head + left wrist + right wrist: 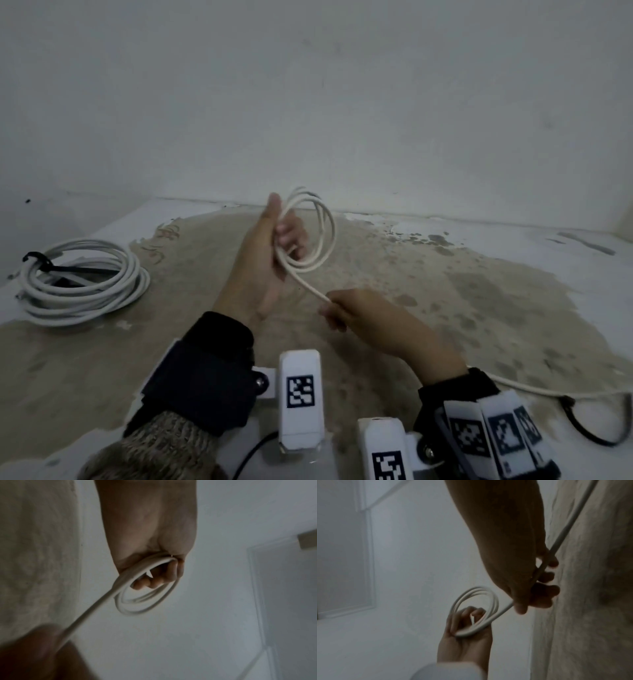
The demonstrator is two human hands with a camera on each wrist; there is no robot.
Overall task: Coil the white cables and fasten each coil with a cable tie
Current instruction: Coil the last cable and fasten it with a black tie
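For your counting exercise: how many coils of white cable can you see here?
2: a tied coil lying on the table's left, and a growing coil held in the left hand. Others may lie out of view.

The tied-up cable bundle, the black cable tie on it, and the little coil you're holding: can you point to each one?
tied cable bundle [85, 301], head view, on its front white loops.
black cable tie [37, 261], head view, on the band wrapping the bundle's left side.
small coil [329, 236], head view, on its right arc, beside the left hand [270, 260].
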